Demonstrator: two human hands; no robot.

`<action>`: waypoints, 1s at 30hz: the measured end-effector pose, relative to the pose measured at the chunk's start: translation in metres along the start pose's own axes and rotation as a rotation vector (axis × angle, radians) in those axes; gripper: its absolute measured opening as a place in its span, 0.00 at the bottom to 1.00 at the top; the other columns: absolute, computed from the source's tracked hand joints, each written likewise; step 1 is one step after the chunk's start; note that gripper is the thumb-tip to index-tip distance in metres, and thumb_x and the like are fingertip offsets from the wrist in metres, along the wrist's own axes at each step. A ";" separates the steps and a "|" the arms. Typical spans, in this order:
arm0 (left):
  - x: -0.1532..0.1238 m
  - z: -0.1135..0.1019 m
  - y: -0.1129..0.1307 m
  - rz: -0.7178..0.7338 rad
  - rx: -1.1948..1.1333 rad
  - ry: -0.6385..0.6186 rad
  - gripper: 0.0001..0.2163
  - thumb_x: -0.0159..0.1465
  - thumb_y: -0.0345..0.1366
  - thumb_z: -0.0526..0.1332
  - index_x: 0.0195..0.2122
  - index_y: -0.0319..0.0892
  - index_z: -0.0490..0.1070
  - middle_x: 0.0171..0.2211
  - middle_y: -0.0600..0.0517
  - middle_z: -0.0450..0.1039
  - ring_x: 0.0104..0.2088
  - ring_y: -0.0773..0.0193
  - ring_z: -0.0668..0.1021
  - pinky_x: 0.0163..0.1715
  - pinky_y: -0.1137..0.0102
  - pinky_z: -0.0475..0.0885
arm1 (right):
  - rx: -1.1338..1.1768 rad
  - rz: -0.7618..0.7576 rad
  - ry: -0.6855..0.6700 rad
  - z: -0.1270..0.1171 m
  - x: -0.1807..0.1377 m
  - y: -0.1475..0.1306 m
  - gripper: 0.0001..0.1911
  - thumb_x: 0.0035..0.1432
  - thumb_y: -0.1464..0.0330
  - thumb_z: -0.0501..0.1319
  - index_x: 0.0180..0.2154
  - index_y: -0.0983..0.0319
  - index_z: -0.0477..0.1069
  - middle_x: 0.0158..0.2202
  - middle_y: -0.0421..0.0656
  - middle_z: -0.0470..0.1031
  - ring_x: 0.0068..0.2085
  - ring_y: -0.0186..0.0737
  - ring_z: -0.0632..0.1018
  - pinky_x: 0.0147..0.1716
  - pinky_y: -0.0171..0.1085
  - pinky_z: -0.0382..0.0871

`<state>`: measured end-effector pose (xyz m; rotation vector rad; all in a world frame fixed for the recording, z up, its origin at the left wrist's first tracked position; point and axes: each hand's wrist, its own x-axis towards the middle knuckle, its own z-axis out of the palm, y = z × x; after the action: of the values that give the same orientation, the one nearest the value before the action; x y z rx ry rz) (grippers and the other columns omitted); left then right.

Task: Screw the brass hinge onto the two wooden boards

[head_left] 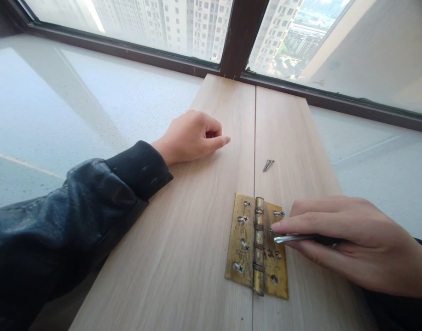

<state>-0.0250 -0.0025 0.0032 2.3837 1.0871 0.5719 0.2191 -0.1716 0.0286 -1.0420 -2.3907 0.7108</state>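
A worn brass hinge lies opened flat across the seam between two pale wooden boards. Several screws stand in its left leaf, and one screw sits tilted at the top of the right leaf, whose lower holes show no screw. My right hand grips a screwdriver, its metal tip pointing left over that leaf. An index fingertip touches a small screw by the second hole. My left hand rests on the left board, fingers curled and thumb pointing right, with nothing visible in it.
Two loose screws lie on the right board above the hinge. The boards reach to a dark window frame at the back. A pale speckled sill extends on both sides, with tall buildings outside the glass.
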 end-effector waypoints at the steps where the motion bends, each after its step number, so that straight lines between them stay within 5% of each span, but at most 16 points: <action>1: 0.000 0.000 0.000 -0.003 0.001 -0.001 0.15 0.64 0.41 0.61 0.22 0.40 0.68 0.20 0.56 0.63 0.26 0.68 0.64 0.31 0.66 0.55 | 0.001 -0.001 -0.001 0.000 0.000 0.000 0.11 0.67 0.75 0.61 0.47 0.57 0.77 0.34 0.39 0.80 0.30 0.30 0.81 0.26 0.25 0.73; 11: 0.000 0.000 -0.001 -0.004 -0.007 0.001 0.15 0.64 0.41 0.61 0.22 0.41 0.68 0.20 0.55 0.63 0.27 0.67 0.64 0.32 0.65 0.55 | -0.076 0.038 -0.025 0.003 -0.004 0.005 0.03 0.71 0.69 0.61 0.41 0.57 0.74 0.30 0.38 0.78 0.26 0.33 0.79 0.23 0.32 0.70; 24: 0.000 0.000 -0.002 0.014 -0.009 0.006 0.15 0.64 0.42 0.61 0.22 0.41 0.68 0.20 0.55 0.63 0.27 0.67 0.65 0.30 0.66 0.55 | -0.003 0.027 0.034 0.000 -0.002 0.000 0.15 0.65 0.76 0.62 0.50 0.55 0.77 0.37 0.39 0.82 0.32 0.32 0.83 0.30 0.25 0.77; 30: 0.000 0.000 -0.002 0.005 -0.010 0.002 0.15 0.64 0.42 0.61 0.22 0.41 0.68 0.20 0.55 0.63 0.27 0.67 0.65 0.32 0.66 0.55 | -0.010 0.013 -0.020 0.000 -0.002 0.002 0.07 0.69 0.72 0.61 0.45 0.55 0.76 0.33 0.38 0.80 0.29 0.30 0.81 0.28 0.25 0.75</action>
<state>-0.0257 -0.0015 0.0020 2.3782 1.0766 0.5804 0.2214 -0.1718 0.0273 -1.0597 -2.4089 0.7173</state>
